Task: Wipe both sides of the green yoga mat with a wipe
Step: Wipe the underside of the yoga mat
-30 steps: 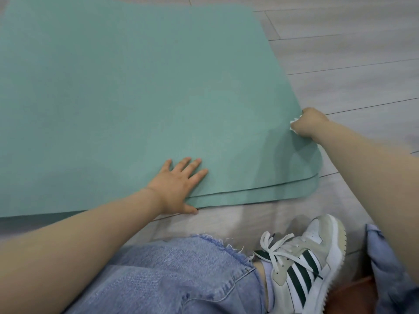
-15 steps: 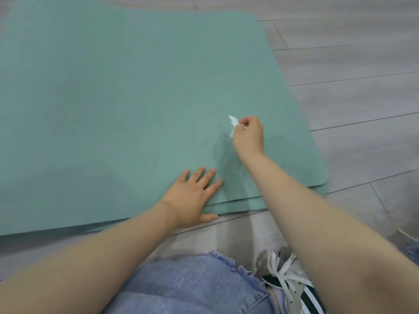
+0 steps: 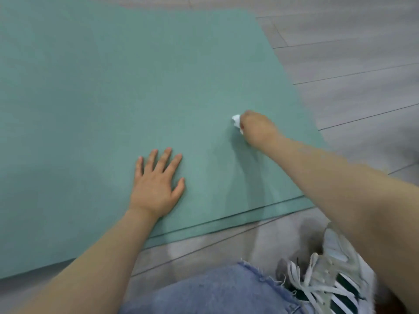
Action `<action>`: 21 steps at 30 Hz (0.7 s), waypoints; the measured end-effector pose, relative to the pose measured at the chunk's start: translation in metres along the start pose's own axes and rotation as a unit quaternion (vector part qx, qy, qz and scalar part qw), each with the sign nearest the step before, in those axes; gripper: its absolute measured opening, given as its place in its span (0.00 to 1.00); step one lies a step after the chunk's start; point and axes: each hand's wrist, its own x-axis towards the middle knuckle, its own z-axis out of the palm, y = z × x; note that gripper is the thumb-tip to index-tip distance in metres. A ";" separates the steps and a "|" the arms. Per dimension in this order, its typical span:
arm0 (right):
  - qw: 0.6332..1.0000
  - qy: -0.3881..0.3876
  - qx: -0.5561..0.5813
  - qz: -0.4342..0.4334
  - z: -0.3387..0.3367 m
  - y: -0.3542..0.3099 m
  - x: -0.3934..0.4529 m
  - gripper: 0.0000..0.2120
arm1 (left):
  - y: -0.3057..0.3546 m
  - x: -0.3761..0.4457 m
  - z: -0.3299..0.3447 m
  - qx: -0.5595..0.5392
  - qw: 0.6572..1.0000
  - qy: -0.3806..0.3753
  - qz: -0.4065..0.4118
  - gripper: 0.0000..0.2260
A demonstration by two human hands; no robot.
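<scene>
The green yoga mat lies flat on the floor, folded over so that two layers show at its near edge. My left hand rests flat on the mat near that edge, fingers spread and straight. My right hand is curled round a small crumpled white wipe and holds it against the mat, to the right of my left hand. Only a corner of the wipe sticks out of the fist.
Grey wood-look floorboards run to the right of and behind the mat. My knee in blue jeans and a white sneaker with dark stripes sit just below the mat's near edge.
My right hand with the wipe has swept from the mat's right edge leftwards onto its surface. My left hand has stayed pressed on the mat. The view has shifted slightly.
</scene>
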 end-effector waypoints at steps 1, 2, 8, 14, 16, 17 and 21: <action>0.993 0.034 0.002 0.110 0.000 0.029 0.006 0.15 | -0.001 0.000 0.001 -0.001 1.000 0.006 0.001 0.29; 0.973 0.060 0.018 0.223 0.003 0.055 0.008 0.16 | -0.002 -0.001 0.002 -0.002 1.000 0.010 0.000 0.29; 0.970 0.096 0.193 0.109 0.022 -0.042 -0.006 0.13 | -0.012 0.009 -0.004 -0.034 0.999 0.036 0.008 0.24; 0.964 0.018 0.243 -0.103 0.028 -0.095 -0.053 0.07 | -0.065 0.027 -0.007 -0.026 0.997 0.017 0.076 0.27; 0.962 0.042 0.266 -0.036 0.028 -0.080 -0.053 0.07 | -0.063 0.028 -0.005 -0.022 0.998 0.005 0.058 0.29; 0.958 0.056 0.281 0.014 0.029 -0.075 -0.052 0.06 | -0.061 0.028 -0.005 -0.022 0.998 0.002 0.055 0.30; 0.955 0.073 0.263 0.119 0.040 -0.086 -0.047 0.06 | -0.062 0.027 -0.007 -0.027 0.999 0.014 0.044 0.30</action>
